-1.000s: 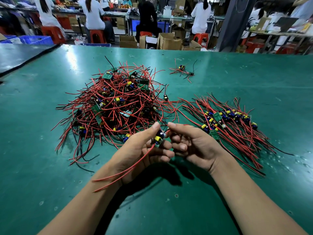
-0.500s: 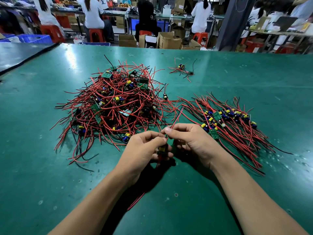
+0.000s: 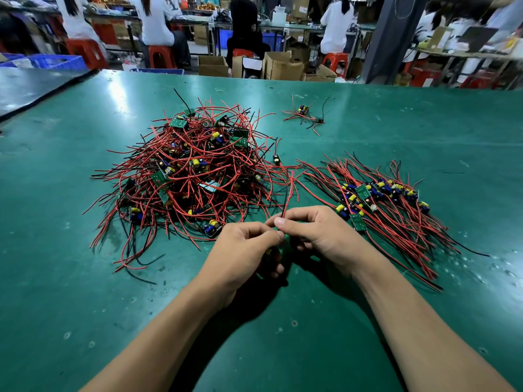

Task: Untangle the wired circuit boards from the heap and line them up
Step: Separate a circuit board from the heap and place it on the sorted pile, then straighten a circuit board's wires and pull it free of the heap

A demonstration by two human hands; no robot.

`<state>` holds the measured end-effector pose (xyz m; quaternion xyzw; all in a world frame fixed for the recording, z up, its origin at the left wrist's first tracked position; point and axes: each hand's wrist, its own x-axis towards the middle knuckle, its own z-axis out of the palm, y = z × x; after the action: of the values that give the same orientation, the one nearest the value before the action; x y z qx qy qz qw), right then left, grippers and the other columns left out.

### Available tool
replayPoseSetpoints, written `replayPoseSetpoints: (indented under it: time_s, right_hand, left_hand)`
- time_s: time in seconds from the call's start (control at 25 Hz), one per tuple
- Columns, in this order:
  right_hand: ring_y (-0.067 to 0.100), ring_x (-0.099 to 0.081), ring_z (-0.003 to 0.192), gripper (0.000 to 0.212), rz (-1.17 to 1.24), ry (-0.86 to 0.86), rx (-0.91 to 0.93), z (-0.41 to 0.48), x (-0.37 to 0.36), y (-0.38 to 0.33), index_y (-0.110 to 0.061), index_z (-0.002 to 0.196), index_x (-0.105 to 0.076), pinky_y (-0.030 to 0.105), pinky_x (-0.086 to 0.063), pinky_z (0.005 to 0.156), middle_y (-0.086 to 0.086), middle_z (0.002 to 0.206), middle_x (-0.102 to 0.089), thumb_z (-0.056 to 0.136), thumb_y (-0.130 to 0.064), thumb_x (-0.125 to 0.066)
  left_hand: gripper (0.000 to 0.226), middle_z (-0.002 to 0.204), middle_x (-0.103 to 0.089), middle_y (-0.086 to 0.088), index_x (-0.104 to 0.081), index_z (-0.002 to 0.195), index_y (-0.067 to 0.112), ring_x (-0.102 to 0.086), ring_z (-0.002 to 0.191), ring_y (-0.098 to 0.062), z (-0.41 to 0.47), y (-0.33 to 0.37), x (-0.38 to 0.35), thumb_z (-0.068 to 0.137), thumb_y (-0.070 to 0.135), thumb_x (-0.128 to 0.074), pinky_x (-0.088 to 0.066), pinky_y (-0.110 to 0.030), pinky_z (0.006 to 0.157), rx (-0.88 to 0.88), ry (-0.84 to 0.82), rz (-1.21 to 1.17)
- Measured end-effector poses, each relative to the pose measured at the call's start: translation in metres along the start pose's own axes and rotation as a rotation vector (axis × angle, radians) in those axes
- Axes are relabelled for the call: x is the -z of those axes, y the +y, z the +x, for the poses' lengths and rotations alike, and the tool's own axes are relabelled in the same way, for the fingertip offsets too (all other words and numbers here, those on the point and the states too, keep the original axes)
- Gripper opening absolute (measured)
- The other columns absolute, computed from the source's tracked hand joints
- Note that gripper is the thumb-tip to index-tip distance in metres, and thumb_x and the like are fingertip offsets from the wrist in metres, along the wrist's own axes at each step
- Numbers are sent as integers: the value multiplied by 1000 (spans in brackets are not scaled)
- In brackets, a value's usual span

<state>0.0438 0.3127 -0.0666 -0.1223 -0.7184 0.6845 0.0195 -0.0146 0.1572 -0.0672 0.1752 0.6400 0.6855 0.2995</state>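
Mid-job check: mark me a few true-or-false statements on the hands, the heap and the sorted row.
1. The heap lies left of the sorted row. True.
2. The right hand holds nothing. False: it pinches a red wire.
3. The left hand lies flat on the table. False: it grips a wired board, mostly hidden.
4. A small stray bundle lies apart, behind the row. True.

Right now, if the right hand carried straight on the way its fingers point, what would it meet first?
The left hand, curled round a small board: the right hand, pinching a red wire, points leftward at its fingers, almost touching. Depth is unclear.
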Motion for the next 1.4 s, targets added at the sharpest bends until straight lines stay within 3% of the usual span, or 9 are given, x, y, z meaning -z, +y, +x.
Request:
replayPoseSetpoints:
  time_s: [0.12,0.32,0.44,0.52,0.64,0.76,0.84,1.04,1.4]
  right_hand:
    - [7,-46,51,15,-140,217,89,3,-1,1,-13,90,-77,18,-34,48,-7,81,-73,89,-28,-74]
    - [-2,-48,45,9,-125,554,233,11,6,5,-13,89,-77,12,-34,49,-18,55,-60,87,-22,-77]
    - [2,-57,63,5,-248,672,325,13,4,4,-17,87,-77,21,-44,64,-14,74,-69,88,-22,-77]
    - [8,-58,63,7,-254,669,318,12,1,4,-19,83,-76,23,-45,63,-10,76,-70,88,-24,-76]
    - [10,-38,41,17,176,374,83,8,-4,4,-18,78,-68,19,-29,41,-5,53,-50,86,-31,-77]
    - [9,-48,42,21,274,48,-66,1,-7,2,-12,98,-67,16,-32,38,-2,59,-56,87,-27,-76]
    - [13,-54,45,18,293,-3,-64,0,-9,3,-9,96,-69,17,-36,40,5,65,-60,87,-22,-76]
    - [12,-28,36,20,162,320,32,10,-2,9,-12,86,-71,17,-19,45,4,50,-40,85,-30,-78]
    - [9,-37,38,14,137,731,241,22,15,15,-19,75,-70,15,-26,39,-12,47,-49,87,-22,-77]
  left_hand:
    - [19,54,-57,-12,-62,80,-12,-57,43,-23,1,1,-3,89,5,-63,-46,-23,42,31,24,-40]
    - [14,55,-57,-13,-64,78,-4,-56,43,-24,-2,5,-7,90,5,-62,-49,-23,43,99,-42,-92]
    - [15,57,-58,-14,-64,77,-3,-58,46,-25,-2,7,-6,89,6,-63,-51,-25,45,121,-59,-118]
    - [17,56,-57,-14,-64,74,-2,-58,46,-26,-1,8,-4,89,5,-62,-51,-25,44,126,-48,-140]
    - [18,55,-55,-14,-64,74,-1,-57,46,-26,-1,6,0,90,6,-62,-49,-25,44,127,-37,-164]
    - [16,56,-54,-16,-67,79,-1,-55,45,-25,1,3,-1,91,7,-60,-48,-26,42,104,-32,-169]
    - [17,55,-52,-16,-68,77,0,-54,44,-25,2,2,-2,91,6,-60,-47,-26,42,94,-26,-179]
    - [14,54,-51,-14,-66,77,-3,-54,44,-24,1,3,0,88,4,-63,-45,-24,42,112,-64,-158]
    - [17,54,-54,-16,-66,72,-1,-56,45,-25,-3,3,2,88,3,-61,-47,-25,45,70,-171,5]
